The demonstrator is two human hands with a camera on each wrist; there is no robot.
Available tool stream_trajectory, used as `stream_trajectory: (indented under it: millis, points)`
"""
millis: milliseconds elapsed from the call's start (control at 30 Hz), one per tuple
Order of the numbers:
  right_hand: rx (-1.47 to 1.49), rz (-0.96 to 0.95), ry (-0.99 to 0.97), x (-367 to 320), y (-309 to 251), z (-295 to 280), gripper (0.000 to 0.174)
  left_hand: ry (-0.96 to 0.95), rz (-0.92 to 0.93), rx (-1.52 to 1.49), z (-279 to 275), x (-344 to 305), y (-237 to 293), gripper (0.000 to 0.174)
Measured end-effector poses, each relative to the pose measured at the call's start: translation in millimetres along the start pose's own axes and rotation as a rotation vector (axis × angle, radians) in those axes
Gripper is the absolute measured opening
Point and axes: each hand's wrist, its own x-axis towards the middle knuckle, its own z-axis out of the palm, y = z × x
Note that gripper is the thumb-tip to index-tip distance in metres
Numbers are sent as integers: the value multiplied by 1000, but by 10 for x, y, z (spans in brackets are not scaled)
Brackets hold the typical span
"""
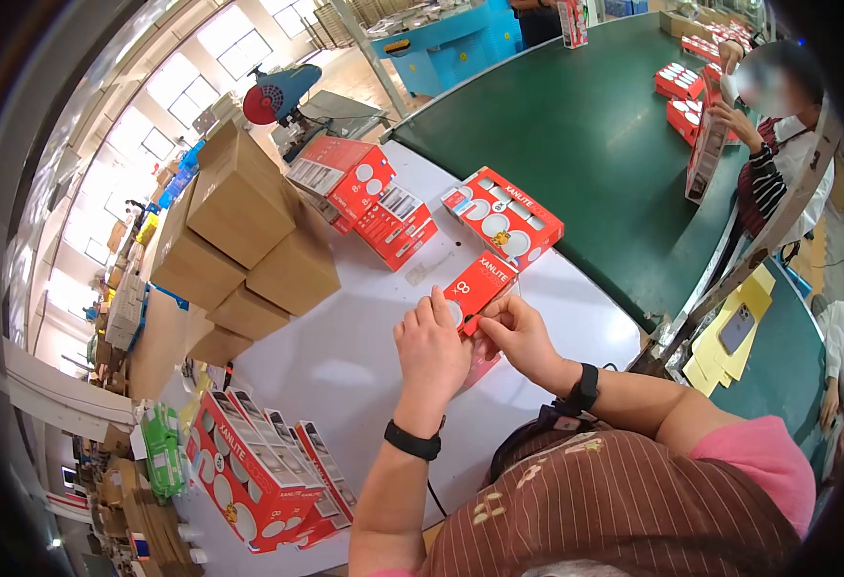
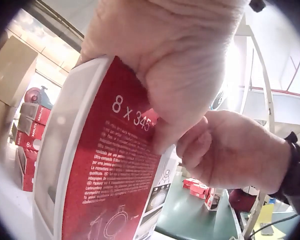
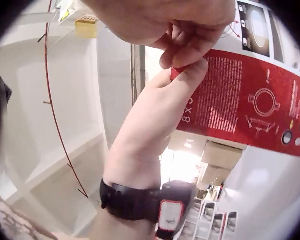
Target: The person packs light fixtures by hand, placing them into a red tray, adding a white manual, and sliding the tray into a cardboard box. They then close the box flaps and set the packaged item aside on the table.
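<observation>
A red and white XANLITE light box stands upright between the hands on the pale table. My left hand grips one end, its palm over the box edge. In the left wrist view its thumb presses on the red printed face marked "8 x 345". With thumb and fingertips, my right hand pinches a small red flap at the box's near edge. The right wrist view shows those fingers bunched close to the left thumb; they partly hide the flap.
Another XANLITE box lies just beyond, with two stacked boxes at the back left. Several more boxes stand front left. Brown cartons are piled left. A green conveyor runs behind, where another person handles a box.
</observation>
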Motion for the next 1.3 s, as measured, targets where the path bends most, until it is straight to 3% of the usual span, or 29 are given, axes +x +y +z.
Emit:
stream_trajectory:
  millis: [300, 433, 500, 533, 600, 833, 900, 1033, 1100, 1200, 1300]
  points:
    - [-146, -39, -44, 58, -104, 85, 12, 102, 41, 65, 60, -17, -7, 74]
    - [-107, -47, -56, 87, 46, -4, 12, 31, -20, 27, 28, 7, 21, 74]
    - [-339, -305, -20, 121, 138, -57, 12, 5, -70, 62, 35, 29, 18, 73]
    - [-340, -305, -19, 116, 137, -64, 12, 5, -70, 61, 30, 27, 18, 73]
    - [-295, -83, -1, 97, 92, -71, 12, 3, -63, 67, 25, 33, 21, 73]
    - [-211, -64, 58, 109, 78, 20, 14, 28, -68, 55, 32, -10, 58, 75]
    - [-8, -46, 79, 67, 93, 35, 14, 12, -66, 62, 9, -22, 71, 77]
    - [-61, -15, 43, 81, 61, 13, 14, 15, -66, 54, 26, -30, 71, 78]
    - [-65, -21, 65, 96, 57, 40, 14, 104, -14, 87, 35, -28, 65, 73]
    - [-25, 28, 79, 91, 33, 44, 13, 7, -88, 21, -18, -35, 125, 76]
    - [10, 32, 46, 78, -20, 27, 14, 33, -70, 30, -16, -44, 124, 75]
